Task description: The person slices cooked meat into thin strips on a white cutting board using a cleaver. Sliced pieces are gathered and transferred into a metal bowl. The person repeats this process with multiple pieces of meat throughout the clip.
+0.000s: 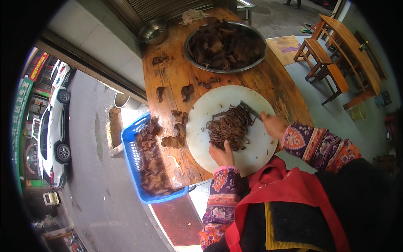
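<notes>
A heap of dark brown wood ear fungus cut into thin strips [228, 127] lies in the middle of a round white cutting board [201, 110]. My right hand [274, 125] grips the handle end of a knife [251, 110], whose dark blade rests against the far right side of the heap. At the near side, my left hand [222, 154] touches the strips with thumb and fingers apart; it does not lift any. Small scraps dot the board around the heap. The knife's handle is mostly hidden in my fist.
The board sits on a wooden table [170, 75]. Beyond it stands a metal basin [226, 70] piled with whole wood ear, near a steel bowl [153, 32] and a cloth [192, 15]. Loose pieces [173, 141] lie left, beside a blue plastic basket [138, 186]. Wooden stools [318, 53] stand right.
</notes>
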